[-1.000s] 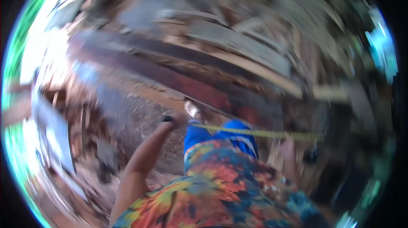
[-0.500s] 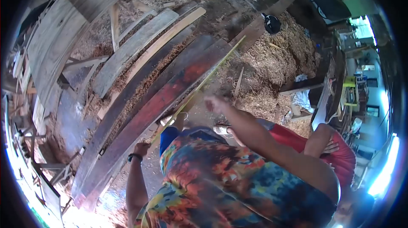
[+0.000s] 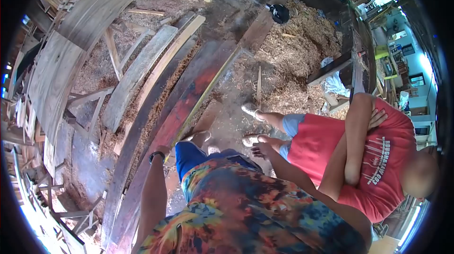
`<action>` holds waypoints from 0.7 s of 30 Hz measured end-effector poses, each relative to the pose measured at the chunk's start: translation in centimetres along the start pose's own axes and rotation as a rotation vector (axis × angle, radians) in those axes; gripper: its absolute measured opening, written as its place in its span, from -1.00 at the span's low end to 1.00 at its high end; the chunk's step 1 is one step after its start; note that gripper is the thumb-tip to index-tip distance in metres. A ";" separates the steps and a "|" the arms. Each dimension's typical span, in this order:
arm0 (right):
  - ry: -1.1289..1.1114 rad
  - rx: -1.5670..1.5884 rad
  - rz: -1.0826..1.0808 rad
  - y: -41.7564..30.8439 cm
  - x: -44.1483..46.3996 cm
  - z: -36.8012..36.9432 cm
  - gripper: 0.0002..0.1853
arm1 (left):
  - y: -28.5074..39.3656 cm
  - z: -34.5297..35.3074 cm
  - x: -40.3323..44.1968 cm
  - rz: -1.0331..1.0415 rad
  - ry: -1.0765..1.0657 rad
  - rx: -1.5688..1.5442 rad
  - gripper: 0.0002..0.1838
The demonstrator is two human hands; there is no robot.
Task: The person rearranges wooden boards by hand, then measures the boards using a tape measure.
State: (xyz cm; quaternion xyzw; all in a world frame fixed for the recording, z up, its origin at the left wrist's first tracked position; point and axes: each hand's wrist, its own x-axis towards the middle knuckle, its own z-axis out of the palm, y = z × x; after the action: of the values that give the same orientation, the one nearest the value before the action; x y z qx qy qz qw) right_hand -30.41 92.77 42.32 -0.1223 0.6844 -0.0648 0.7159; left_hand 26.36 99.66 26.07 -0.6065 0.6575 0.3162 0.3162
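Note:
A long dark plank with red stains runs diagonally in front of me. Along its right edge lies a yellow tape measure, stretched out towards the plank's far end. My left hand, with a dark band at the wrist, is closed around the near part of the tape at the plank's edge. Away from the plank, my right hand hangs low beside my body. Its fingers are loosely apart and nothing shows in them.
A person in a red shirt stands at my right with folded arms. Beyond are wood shavings and a black object on a board. More planks lie to the left, beside a curved wooden panel.
My right hand has come back from its outstretched position over the floor towards my body. The tape now follows the plank's edge. My view has turned, showing more of the person in red.

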 end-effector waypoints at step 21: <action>-0.107 -0.271 -0.018 -0.8 -1.9 4.8 -0.76 | 2.6 16.1 -20.0 -0.546 0.094 -0.518 -0.60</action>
State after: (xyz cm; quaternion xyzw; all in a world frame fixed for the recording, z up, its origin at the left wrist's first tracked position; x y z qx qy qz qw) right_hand -25.72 92.89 44.49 -0.2274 0.6467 0.0285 0.7275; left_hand 25.58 124.62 32.50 -0.8331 0.3838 0.3478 0.1942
